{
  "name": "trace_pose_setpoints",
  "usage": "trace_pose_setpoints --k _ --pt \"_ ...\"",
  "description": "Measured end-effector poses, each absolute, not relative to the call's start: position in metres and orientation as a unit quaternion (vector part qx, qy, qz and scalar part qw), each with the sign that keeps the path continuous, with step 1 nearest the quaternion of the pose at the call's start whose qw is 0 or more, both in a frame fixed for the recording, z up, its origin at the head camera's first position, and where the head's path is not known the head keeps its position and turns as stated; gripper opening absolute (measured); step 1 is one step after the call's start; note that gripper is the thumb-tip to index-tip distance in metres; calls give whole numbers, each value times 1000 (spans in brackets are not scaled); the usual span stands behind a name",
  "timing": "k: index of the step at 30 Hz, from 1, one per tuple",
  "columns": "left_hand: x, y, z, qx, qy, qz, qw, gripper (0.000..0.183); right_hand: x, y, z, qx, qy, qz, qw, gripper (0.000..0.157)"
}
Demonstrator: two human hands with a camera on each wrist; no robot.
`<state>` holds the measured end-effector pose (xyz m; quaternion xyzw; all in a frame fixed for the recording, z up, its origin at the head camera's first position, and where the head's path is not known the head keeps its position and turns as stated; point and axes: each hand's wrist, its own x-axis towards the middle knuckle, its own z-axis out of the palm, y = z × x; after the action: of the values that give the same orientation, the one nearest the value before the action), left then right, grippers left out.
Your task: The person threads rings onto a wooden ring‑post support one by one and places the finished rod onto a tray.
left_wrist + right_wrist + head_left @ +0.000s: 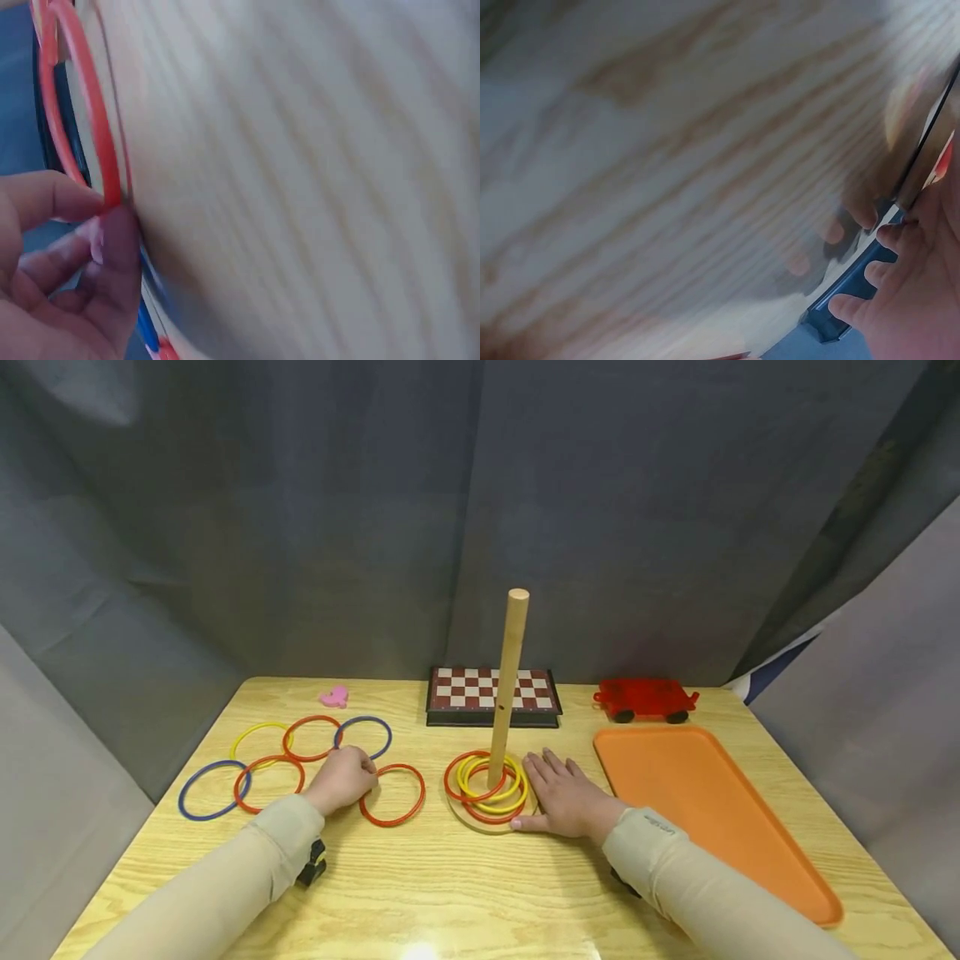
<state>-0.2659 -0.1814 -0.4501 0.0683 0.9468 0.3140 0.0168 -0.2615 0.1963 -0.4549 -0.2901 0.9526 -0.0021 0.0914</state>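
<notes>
Right hand (pixel 566 802) flat, fingers parted, at wooden post's (pixel 507 685) 3 o'clock | left hand (pixel 345 779) clamps red ring (pixel 96 112) at hand's 3 o'clock, thumb-and-finger pinch plain in left wrist view, unclear in head view | chessboard (pixel 472 692) at post's 12 o'clock

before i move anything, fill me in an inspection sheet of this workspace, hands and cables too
Surface: wooden table, glare at the near edge
Job's things: wooden post on a round base, with red rings and yellow rings around its foot; to the left, two blue, two red and one yellow loose rings, plus the held red ring
Clutter: pink toy, checkered board, red toy car, orange tray
Hands: left hand pinches the red ring; right hand rests spread beside the post
Cables: nothing seen
Surroundings: grey curtain behind the table
</notes>
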Motion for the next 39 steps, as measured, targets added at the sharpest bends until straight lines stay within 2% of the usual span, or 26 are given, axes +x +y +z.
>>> trace_pose_setpoints --k 4,10,15,19,24,30,34,39 --pt "-268 -186 -448 56 923 380 12 13 -261 196 -453 -285 954 -3 89 108" --pt "-266 -188 -450 30 856 515 34 20 -260 194 -454 -281 955 0 91 108" --pt "-263 -185 -438 56 840 540 5 23 -262 193 -455 -281 956 7 86 109" --pt "-267 -179 -407 82 813 576 -30 24 -262 193 -455 -280 956 11 89 109" --pt "-274 -170 -350 111 771 624 -62 27 -262 193 -456 -279 956 11 94 109" --pt "-272 -143 -278 164 653 734 -92 12 -260 192 -455 -276 956 6 99 109" --pt "-266 -122 -240 202 579 785 -82 15 -260 192 -454 -275 956 4 100 109" --pt "-266 -93 -219 212 579 787 -30 13 -260 193 -453 -276 956 6 95 109"
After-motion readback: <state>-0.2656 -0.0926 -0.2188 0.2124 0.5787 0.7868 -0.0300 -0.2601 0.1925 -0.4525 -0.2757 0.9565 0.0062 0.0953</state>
